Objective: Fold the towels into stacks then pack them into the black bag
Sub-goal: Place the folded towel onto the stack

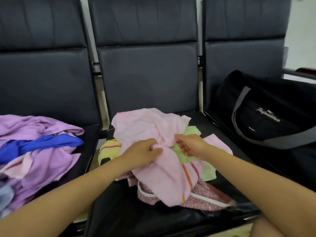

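Your left hand (pixel 145 152) pinches the crumpled pale pink terry towel (pixel 150 132); your right hand (pixel 189 145) curls into its right fold. It looks light, limp and non-slippery, so take hold at two corners. The black fabric duffel bag (pixel 266 115) waits far right.

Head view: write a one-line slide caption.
Both hands gather a pink towel beside the black bag.

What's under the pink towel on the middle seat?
Under the pink towel lie a green towel, a yellow striped towel and a patterned pink cloth. Both the left hand and right hand grip the pile. Anything deeper is covered.
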`<state>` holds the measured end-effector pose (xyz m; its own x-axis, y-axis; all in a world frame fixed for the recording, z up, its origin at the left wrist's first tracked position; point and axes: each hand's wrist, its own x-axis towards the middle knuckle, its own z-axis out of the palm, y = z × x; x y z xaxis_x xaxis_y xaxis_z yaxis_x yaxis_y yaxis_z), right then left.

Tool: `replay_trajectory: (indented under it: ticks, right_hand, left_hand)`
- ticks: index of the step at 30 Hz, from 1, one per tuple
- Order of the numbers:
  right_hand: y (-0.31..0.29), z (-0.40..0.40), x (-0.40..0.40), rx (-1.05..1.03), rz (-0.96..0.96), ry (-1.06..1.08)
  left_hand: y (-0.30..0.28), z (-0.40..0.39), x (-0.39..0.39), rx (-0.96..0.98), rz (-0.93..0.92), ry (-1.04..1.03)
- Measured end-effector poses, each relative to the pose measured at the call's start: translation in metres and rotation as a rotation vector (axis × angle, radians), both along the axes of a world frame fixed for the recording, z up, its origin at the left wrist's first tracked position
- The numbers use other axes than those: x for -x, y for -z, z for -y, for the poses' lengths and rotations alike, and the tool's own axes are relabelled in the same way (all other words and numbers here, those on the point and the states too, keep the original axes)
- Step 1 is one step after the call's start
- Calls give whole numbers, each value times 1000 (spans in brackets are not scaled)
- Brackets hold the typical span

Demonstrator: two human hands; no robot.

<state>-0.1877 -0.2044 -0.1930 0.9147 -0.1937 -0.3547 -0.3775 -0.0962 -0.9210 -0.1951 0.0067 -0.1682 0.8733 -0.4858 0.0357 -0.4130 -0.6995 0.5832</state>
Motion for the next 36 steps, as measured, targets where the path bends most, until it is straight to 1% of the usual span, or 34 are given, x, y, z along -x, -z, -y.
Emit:
replay_trajectory:
  ticks: [3,4,6,7,9,11,13,15,16,18,20,23,26,28,29,30,31,32,34,35,36]
  right_hand:
    - [-2,-5,-1,19,-26,-23]
    - [-4,-8,-2,-4,-27,-26]
    - [-9,-17,-7,-143,12,-25]
    - [-13,-22,-9,-208,44,-32]
    - [-20,-36,-11,-225,75,-91]
    - [-19,-51,-10,-202,47,-189]
    - [-14,-66,-8,-232,6,-286]
    - [-15,-74,-5,-269,28,-301]
    - [-16,-75,-6,-267,57,-278]
    - [-22,-74,-6,-252,110,-188]
    - [-27,-68,-9,-268,116,-87]
    - [-32,-57,-15,-386,181,21]
    - [-44,-42,-21,-527,312,96]
    - [-55,-36,-21,-645,355,147]
    - [-60,-33,-21,-671,378,174]
    - [-65,-33,-19,-686,402,199]
    - [-67,-33,-18,-664,423,218]
    - [-66,-35,-19,-643,434,229]
    - [-56,-38,-20,-592,409,217]
    - [-48,-38,-20,-563,361,174]
    - [-41,-39,-17,-537,287,98]
  left_hand:
    - [-5,-14,4,322,-165,-113]
    - [-6,-19,6,414,-206,-145]
    - [-7,-26,12,554,-224,-218]
    - [-7,-28,14,584,-207,-254]
    - [-4,-32,16,599,-217,-304]
    - [1,-35,15,645,-303,-338]
    - [4,-39,16,681,-370,-373]
    - [7,-44,16,735,-432,-402]
    - [6,-47,15,763,-439,-416]
    - [4,-52,13,778,-393,-461]
    - [0,-58,11,843,-357,-492]
    - [-11,-64,3,983,-282,-504]
    - [-27,-67,-6,1014,-191,-511]
    - [-36,-66,-11,1124,-227,-500]
    - [-40,-65,-15,1176,-247,-508]
    - [-42,-64,-18,1193,-242,-520]
    - [-42,-65,-22,1161,-218,-541]
    - [-39,-66,-27,1086,-162,-564]
    - [-29,-69,-30,854,-36,-578]
    - [-22,-70,-30,761,-14,-573]
    - [-12,-72,-31,681,-38,-561]
